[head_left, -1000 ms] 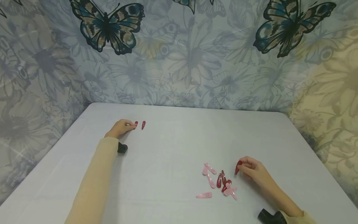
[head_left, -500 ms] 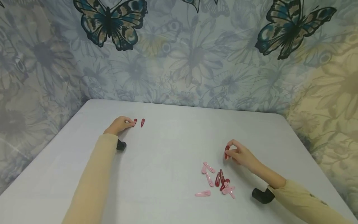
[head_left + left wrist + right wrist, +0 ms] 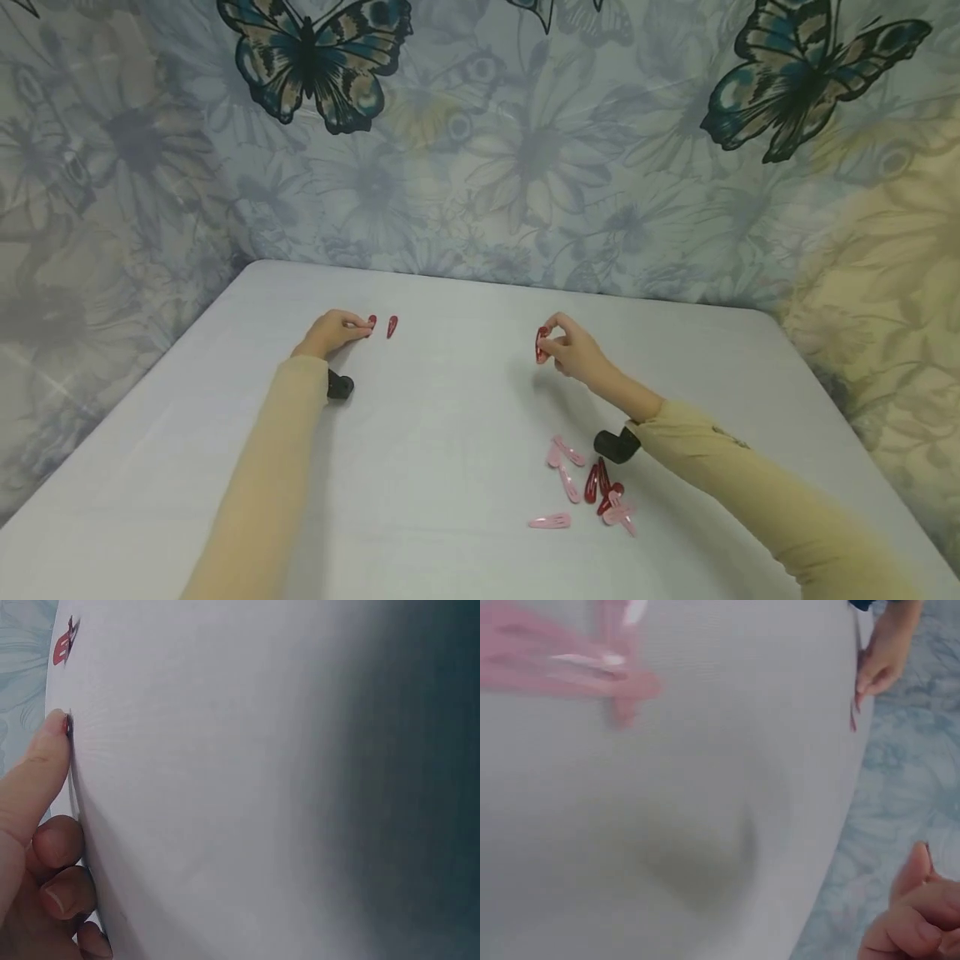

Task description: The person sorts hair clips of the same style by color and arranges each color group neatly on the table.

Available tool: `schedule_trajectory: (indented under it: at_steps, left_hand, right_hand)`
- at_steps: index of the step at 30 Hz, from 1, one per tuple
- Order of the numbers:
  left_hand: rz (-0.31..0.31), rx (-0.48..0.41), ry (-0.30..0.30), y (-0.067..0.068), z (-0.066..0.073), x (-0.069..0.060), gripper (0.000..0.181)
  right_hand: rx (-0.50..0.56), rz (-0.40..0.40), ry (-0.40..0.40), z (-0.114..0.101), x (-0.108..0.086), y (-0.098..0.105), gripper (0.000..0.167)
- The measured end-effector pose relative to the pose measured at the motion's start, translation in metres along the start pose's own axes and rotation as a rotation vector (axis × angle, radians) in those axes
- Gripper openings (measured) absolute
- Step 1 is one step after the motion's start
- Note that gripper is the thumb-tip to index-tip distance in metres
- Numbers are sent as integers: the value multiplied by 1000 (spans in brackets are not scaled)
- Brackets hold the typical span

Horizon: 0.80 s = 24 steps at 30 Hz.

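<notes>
At the table's far left, the left hand (image 3: 332,332) has its fingertips on a red hair clip (image 3: 372,320), most of which they cover. Just right of it lies another red clip (image 3: 392,326), also seen in the left wrist view as a red clip (image 3: 62,646) beyond the thumb. The right hand (image 3: 576,354) is above the middle of the table and pinches a red clip (image 3: 540,344) between thumb and fingers, held roughly upright. In the right wrist view the right hand (image 3: 919,919) shows at the lower right corner, its clip mostly hidden.
Nearer the front, right of centre, lie several pink clips (image 3: 550,521) and several dark red clips (image 3: 592,483), some overlapping. The right forearm passes beside them. A patterned wall (image 3: 480,167) stands behind the white table (image 3: 435,417).
The right hand has carried its red clip leftward and toward the back, from beside the loose clips. The left hand has stayed at its clip; the head view has shifted slightly.
</notes>
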<state>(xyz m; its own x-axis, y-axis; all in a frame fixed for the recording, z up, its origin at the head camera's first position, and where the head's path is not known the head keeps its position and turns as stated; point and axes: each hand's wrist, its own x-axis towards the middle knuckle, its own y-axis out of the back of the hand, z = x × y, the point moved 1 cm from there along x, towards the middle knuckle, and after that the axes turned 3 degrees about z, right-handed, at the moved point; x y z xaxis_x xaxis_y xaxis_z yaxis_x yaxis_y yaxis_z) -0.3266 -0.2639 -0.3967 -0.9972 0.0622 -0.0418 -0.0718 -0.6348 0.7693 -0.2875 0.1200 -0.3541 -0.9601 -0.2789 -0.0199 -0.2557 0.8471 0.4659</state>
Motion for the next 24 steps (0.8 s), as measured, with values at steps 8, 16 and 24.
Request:
schedule_trajectory:
  at_steps: [8,16,24]
  left_hand:
    - [6,1,-26,-2,-1,0,27]
    - [12,28,-32,-2,-2,8,29]
    - [8,38,-13,-4,-1,5,28]
  right_hand:
    - [139,112,-28,-19,42,-48,12]
    - [253,123,-88,-28,84,-92,11]
    - [295,153,-111,-29,105,-124,10]
